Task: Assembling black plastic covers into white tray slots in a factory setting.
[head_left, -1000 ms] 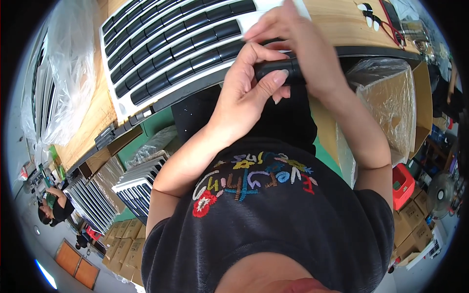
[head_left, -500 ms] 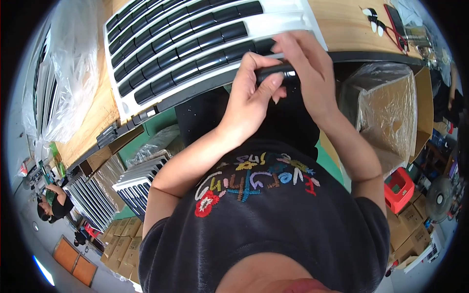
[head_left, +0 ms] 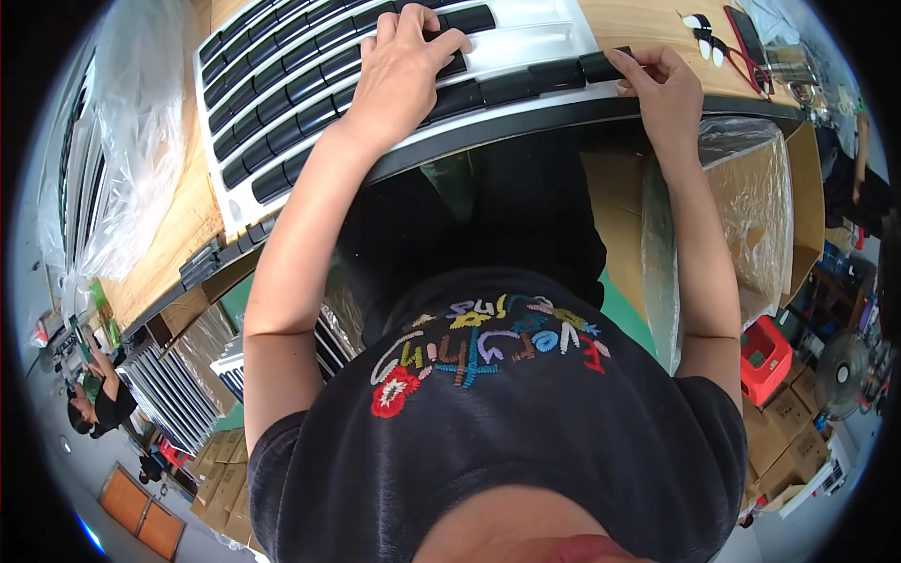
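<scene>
A white tray (head_left: 526,47) on the table carries rows of glossy black cylinders (head_left: 460,98). At the right end of the front row, my right hand (head_left: 671,94) pinches a black cylinder (head_left: 598,68) between thumb and fingers. That piece lies in line with the row, at the tray's right edge. My left hand (head_left: 394,80) reaches over the rows from the front, its fingers bent around a black cylinder near the right ends of the rows behind. The hand covers part of that piece and its neighbours.
Pliers with red handles (head_left: 746,70) and white-tipped cutters (head_left: 702,38) lie at the table's far right, beside a dark phone (head_left: 740,28). Clear plastic wrapping (head_left: 141,141) hangs at the left. A plastic-lined carton (head_left: 741,216) stands below the table edge. A red stool (head_left: 765,357) is at right.
My hands have parted from the front row, where they held a black cylinder together. The left moved up and left over the rows; the right moved right to the row's end.
</scene>
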Motion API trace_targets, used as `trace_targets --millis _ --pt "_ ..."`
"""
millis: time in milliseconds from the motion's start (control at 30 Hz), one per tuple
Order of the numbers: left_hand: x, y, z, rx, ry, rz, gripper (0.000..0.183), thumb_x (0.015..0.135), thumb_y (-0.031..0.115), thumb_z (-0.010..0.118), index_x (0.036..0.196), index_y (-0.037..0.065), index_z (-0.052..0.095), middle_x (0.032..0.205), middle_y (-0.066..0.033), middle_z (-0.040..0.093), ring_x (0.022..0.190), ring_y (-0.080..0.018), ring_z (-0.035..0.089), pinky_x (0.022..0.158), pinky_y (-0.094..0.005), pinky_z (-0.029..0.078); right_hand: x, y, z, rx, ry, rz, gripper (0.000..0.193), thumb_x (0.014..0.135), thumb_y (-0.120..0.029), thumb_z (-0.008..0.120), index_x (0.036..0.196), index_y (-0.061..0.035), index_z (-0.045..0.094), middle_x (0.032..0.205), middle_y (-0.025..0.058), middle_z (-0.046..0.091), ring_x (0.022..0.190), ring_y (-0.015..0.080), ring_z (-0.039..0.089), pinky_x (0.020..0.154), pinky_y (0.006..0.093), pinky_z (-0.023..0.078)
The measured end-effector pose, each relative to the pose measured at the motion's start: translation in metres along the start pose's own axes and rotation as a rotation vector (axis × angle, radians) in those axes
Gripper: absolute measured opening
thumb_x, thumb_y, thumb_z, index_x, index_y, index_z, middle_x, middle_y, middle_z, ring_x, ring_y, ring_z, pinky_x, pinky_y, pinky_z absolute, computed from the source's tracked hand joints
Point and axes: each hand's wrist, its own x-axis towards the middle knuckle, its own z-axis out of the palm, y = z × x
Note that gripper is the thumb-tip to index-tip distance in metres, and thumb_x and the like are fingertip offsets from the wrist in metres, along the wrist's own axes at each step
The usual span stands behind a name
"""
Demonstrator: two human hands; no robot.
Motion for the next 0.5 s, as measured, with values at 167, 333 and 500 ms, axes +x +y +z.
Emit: trace_targets --millis 167,333,500 --pt "0.0 -0.007 0.0 -0.001 -0.029 0.044 0.021 0.092 0.007 0.061 0.108 0.019 0.062 0.11 -0.0092 0.047 0.104 -0.0264 0.046 0.089 -0.0392 0.039 -0.002 -0.003 -0.004 -0.188 0.082 -0.174 0.034 0.088 -0.031 0.074 0.088 0.0023 0.07 0.078 0.0012 0.066 0.073 0.008 0.053 0.071 0.0236 0.042" --pt "0.0 -0.015 0.01 -0.024 -0.052 0.012 0.012 0.094 0.012 0.06 0.104 0.017 0.062 0.109 -0.0082 0.046 0.104 -0.0247 0.046 0.086 -0.0389 0.039 0.005 0.004 -0.015 -0.129 -0.048 -0.054 0.032 0.089 -0.03 0.072 0.09 0.0016 0.071 0.077 0.0 0.065 0.075 0.0074 0.053 0.073 0.0233 0.041" --pt "0.001 -0.014 0.01 -0.045 -0.09 -0.012 0.01 0.094 0.013 0.06 0.104 0.018 0.061 0.109 -0.0074 0.046 0.104 -0.0237 0.046 0.087 -0.0386 0.037 0.012 0.003 -0.009 0.037 -0.265 -0.018 0.03 0.09 -0.03 0.069 0.085 -0.0012 0.072 0.071 -0.0015 0.062 0.076 0.0076 0.054 0.076 0.0231 0.04"
